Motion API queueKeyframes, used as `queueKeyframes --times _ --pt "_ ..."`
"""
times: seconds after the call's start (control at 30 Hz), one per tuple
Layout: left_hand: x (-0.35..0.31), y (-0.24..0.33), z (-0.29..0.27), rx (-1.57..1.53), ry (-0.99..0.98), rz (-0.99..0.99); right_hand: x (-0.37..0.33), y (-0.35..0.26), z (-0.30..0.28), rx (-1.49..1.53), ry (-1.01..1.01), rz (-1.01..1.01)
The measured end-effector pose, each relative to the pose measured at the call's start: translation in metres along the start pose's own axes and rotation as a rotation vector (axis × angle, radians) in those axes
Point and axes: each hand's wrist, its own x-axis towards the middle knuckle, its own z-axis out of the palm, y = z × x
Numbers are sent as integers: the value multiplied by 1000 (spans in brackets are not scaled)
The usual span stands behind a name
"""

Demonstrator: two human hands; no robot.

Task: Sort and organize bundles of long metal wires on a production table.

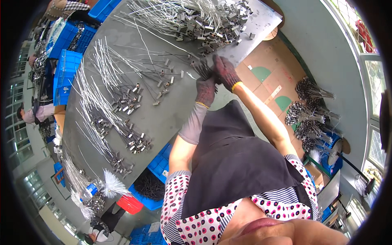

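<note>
Both hands wear dark, red-stained work gloves and meet at the table's near right edge. My left hand [205,92] is closed round a bundle of black wires [201,68], whose dark ends fan out above the fist. Against it lies my right hand [226,72], fingers curled and pressed together; what is inside them is hidden. Just beyond is a big heap of wires with small metal end pieces [208,30]. To the left, several loose groups of the same silver-and-black wires [130,98] spread over the grey table [175,118].
Blue crates [67,75] stand along the table's far left side. Under its near edge are a blue bin with black strands [151,188] and a red tray [130,204]. Bundled wires [306,114] stand at the right by the wall. Other people [34,114] are at the left.
</note>
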Motion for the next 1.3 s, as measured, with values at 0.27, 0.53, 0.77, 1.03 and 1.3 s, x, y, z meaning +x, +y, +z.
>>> queueKeyframes --times 0.27,0.53,0.77,1.03,1.3 --pt "37 -53 -57 -34 305 -330 15 -34 17 -495 220 -263" --pt "25 -37 -69 -432 448 -269 86 -23 -45 -499 389 -193" --pt "-1 0 -10 -565 104 -224 38 43 -80 -316 327 -139" --pt "11 -1 65 -452 -157 -371 -147 131 -102 24 276 -103" --pt "28 -28 92 -849 -155 -438 -290 225 -146 87 60 424"
